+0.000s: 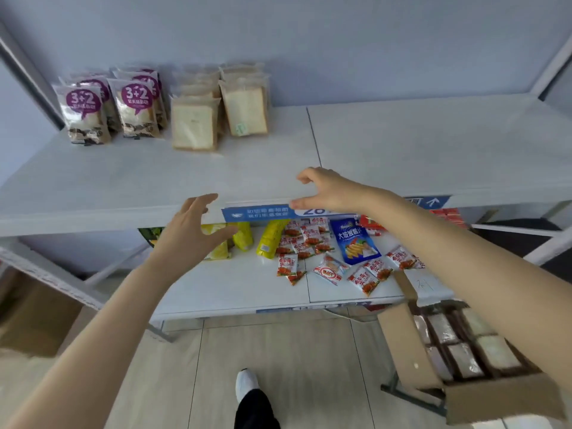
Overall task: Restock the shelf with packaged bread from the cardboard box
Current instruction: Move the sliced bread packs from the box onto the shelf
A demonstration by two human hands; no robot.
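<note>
The left hand [192, 233] and right hand [328, 193] hover with fingers spread, both holding nothing, at the front edge of the shelf [402, 144]. Well beyond the left hand, at the shelf's back, stand clear packs of sliced bread [216, 116], with purple-labelled packs [108, 106] farther out on that hand's side. Under the right forearm, the cardboard box [405, 345] holds more bread. Snack packets [309, 243] lie on the lower shelf beneath both hands.
</note>
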